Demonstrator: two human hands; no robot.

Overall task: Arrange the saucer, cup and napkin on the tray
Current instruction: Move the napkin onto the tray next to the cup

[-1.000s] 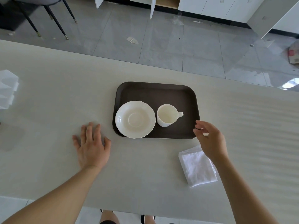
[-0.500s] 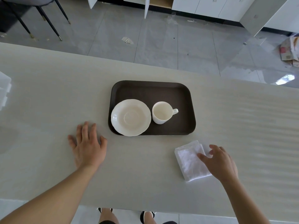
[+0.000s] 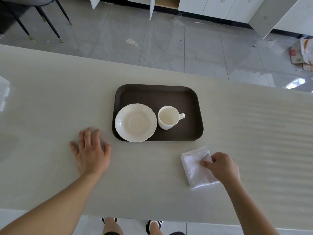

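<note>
A dark brown tray [image 3: 159, 94] lies in the middle of the pale table. On it sit a white scalloped saucer [image 3: 135, 122] at the front left and a white cup [image 3: 168, 117] to its right, handle pointing right. A folded white napkin [image 3: 196, 168] lies on the table in front of the tray's right corner. My right hand [image 3: 221, 167] rests on the napkin's right side, thumb on top and fingers curled at its edge. My left hand [image 3: 91, 152] lies flat on the table, fingers spread, left of the tray.
A white object [image 3: 4, 92] sits at the table's far left edge. Beyond the table is a grey tiled floor with chair legs [image 3: 50, 26], white cabinets [image 3: 220, 7] and some paper litter [image 3: 301, 53]. The table's near edge runs just above my feet.
My right hand has come back from the tray's right edge to the napkin and closed its fingers on it. The left hand stays flat on the table.
</note>
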